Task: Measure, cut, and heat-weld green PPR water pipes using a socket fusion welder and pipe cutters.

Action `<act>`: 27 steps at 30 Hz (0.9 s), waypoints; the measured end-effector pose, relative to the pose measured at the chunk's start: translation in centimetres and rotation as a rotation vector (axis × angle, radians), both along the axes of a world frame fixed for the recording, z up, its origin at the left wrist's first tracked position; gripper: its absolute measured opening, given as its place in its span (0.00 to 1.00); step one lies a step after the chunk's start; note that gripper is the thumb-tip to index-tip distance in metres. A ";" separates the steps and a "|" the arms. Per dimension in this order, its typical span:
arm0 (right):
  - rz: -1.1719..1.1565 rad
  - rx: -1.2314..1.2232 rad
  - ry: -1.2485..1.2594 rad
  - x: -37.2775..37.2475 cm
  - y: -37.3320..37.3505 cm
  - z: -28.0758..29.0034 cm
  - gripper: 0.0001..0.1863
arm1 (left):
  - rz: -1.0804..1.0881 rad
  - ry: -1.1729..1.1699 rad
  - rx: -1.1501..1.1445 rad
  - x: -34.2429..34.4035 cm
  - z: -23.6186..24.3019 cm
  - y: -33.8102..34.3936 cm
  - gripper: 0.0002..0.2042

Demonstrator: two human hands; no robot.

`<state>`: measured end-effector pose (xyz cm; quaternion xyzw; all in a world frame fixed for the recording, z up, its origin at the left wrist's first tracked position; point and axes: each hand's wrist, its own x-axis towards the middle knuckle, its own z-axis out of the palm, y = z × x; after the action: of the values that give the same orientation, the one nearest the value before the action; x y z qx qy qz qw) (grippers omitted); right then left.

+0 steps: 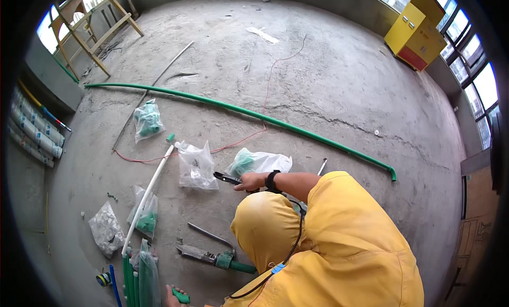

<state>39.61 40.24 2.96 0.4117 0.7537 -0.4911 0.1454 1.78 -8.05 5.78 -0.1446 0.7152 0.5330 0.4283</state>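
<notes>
My left hand, partly cut off by the lower edge, is closed on a short green pipe fitting. My right arm reaches across from the right in a yellow sleeve, with a black band on the wrist. My right hand is closed round a slim black hand tool; its exact kind is unclear. Just beyond that hand lies a white bag with green fittings. To its left is a clear plastic bag. Below the arm a green-handled pipe welder with a metal plate rests on the floor.
A long green pipe crosses the concrete floor. A white pipe, bagged fittings and green pipes lie left. A thin red cord trails. Far off are a wooden ladder and a yellow box.
</notes>
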 end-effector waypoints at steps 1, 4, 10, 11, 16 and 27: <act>-0.045 0.059 -0.005 0.8 -1.0 -2.4 0.30 | 0.095 -0.068 -0.033 -0.3 -0.6 -0.4 0.16; -0.105 0.201 0.079 1.0 -3.0 -4.5 0.26 | 0.146 -0.008 -0.134 -2.1 -1.0 -2.8 0.16; -0.833 0.238 0.343 7.8 11.0 0.7 0.17 | 0.053 -0.001 -0.180 0.3 4.2 -0.4 0.18; -0.741 0.627 0.230 9.6 14.6 -0.9 0.15 | 0.135 -0.030 -0.114 -2.7 3.1 -5.8 0.16; -0.666 0.431 -0.609 28.9 16.2 -9.7 0.21 | 0.050 -0.086 -0.162 1.7 1.7 1.7 0.15; -0.464 0.542 -0.131 22.8 9.7 -3.2 0.21 | -0.051 -0.026 -0.027 4.5 6.8 5.2 0.14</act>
<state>62.43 49.95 -0.24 0.6259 0.7322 -0.2661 -0.0362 6.33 -2.85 12.60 -0.1392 0.7200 0.5104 0.4491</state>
